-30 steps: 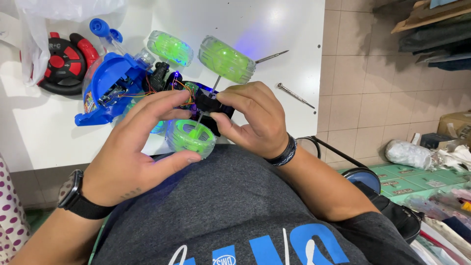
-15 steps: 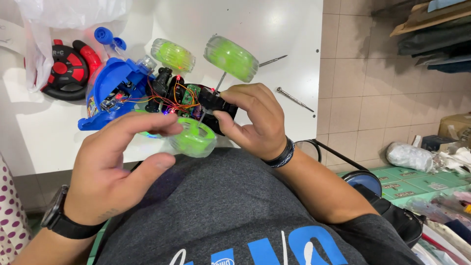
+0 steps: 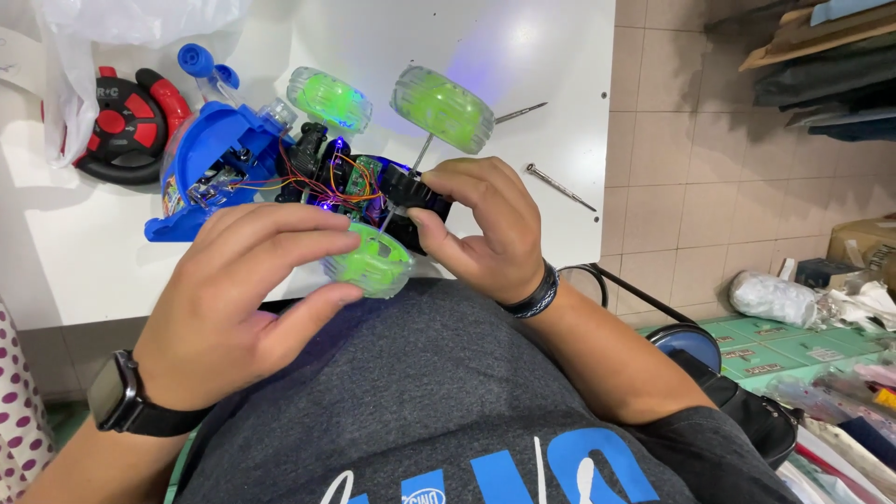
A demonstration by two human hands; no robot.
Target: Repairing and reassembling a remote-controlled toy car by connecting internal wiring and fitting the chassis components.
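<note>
Two hands, left [image 3: 238, 308] and right [image 3: 485, 229], are clamped on an opened toy car [image 3: 345, 196]; a remote [image 3: 126, 126] and screwdriver [image 3: 560, 187] lie nearby.

Opened blue toy car [image 3: 280, 177] — wires exposed, green wheels lit — at table edge.

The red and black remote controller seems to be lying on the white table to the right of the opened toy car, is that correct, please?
Not quite: the red and black remote controller lies on the white table to the left of the opened toy car, beside its blue shell, as the head view shows.
</note>
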